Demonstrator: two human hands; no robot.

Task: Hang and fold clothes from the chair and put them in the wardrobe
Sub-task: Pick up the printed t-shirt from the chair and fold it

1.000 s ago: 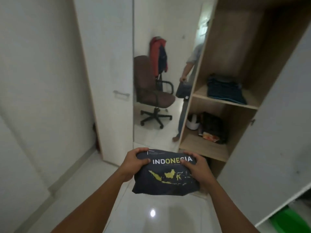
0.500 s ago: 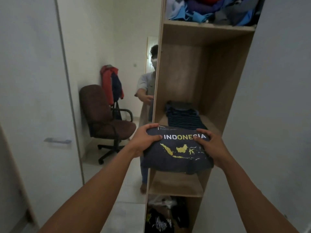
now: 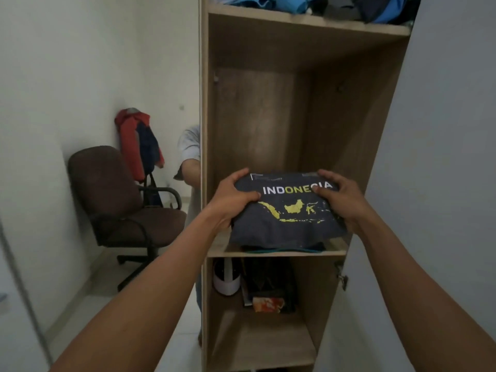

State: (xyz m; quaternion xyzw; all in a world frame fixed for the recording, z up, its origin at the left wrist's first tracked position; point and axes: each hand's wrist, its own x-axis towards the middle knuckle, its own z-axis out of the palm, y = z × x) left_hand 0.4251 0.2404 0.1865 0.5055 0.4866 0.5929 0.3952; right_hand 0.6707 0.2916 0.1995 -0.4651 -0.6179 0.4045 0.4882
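A folded dark T-shirt with "INDONESIA" lettering and a yellow map print is held over the middle shelf of the open wooden wardrobe. My left hand grips its left edge and my right hand grips its right edge. The shirt rests on or just above another folded dark garment, mostly hidden beneath it. A brown office chair stands to the left, reflected in a mirror, with a red and blue jacket hanging behind it.
The top shelf holds a heap of blue and dark clothes. The compartment below the middle shelf contains a white round object, dark items and an orange packet. A white wardrobe door stands open at right. A person's sleeve shows in the mirror.
I have stepped closer to the wardrobe and both hands have raised the folded shirt forward, from in front of the shelves to over the folded garment on the middle shelf.
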